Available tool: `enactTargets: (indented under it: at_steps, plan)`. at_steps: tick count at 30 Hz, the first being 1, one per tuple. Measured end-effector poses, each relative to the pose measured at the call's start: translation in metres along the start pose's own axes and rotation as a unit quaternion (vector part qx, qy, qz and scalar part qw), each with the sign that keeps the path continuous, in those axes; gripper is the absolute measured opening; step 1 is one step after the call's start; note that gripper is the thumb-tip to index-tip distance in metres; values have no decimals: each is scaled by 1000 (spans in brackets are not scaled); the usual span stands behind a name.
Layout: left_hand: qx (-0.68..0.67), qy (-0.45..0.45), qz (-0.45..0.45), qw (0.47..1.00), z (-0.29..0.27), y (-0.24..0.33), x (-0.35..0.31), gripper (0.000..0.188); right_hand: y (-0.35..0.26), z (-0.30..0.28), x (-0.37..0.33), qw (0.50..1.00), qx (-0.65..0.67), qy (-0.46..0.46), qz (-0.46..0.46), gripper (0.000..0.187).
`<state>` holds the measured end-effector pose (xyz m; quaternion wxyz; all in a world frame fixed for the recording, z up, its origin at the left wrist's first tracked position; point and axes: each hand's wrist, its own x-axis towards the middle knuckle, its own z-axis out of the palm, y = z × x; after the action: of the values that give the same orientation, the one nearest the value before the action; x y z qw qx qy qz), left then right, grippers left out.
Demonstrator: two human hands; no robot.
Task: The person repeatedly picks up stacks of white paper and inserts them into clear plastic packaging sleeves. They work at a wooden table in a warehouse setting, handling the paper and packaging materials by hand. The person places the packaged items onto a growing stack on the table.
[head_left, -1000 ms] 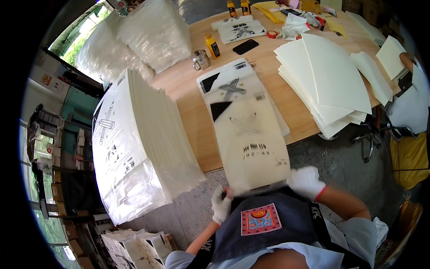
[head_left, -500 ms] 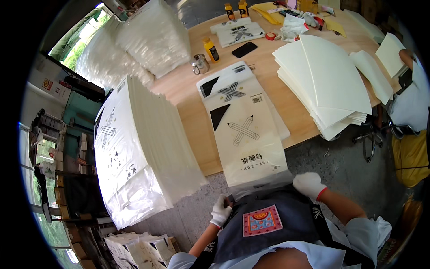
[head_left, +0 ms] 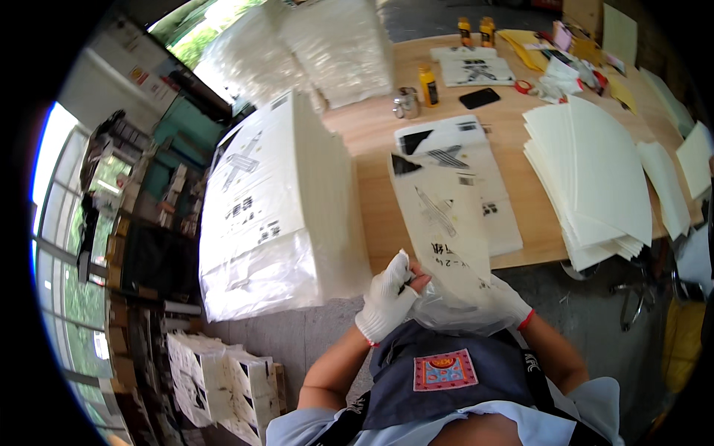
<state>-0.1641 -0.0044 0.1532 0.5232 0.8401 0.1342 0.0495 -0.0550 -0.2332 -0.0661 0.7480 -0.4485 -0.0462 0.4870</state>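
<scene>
Clear plastic bag (head_left: 450, 245) is getting pulled off the counter (head_left: 372, 134) toward the apron now; a second ago it was lying flat on the stack. Left hand (head_left: 387, 297) is pinching its open end, right hand (head_left: 509, 301) gripping underneath, so it's opening up.

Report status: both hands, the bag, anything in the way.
Left hand and right hand, white-gloved, both gripping the clear printed bag at its near end. Bag lifted over the table edge. Nothing blocking it.
</scene>
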Motion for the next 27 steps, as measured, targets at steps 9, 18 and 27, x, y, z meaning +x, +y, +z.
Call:
enactTargets:
  at_steps: [9,18,27]
  plan:
    - [-190,312,313,876,-200,31,-83,19,-152,218,107,956,-168,-181,-160,35]
    - [53,499,35,864,-238,-86,-91,12,-176,314,106,751,-613,-32,-245,67]
    - [-211,144,-127,958,24,-265,-52,15,-39,156,43,701,-685,-184,-70,48]
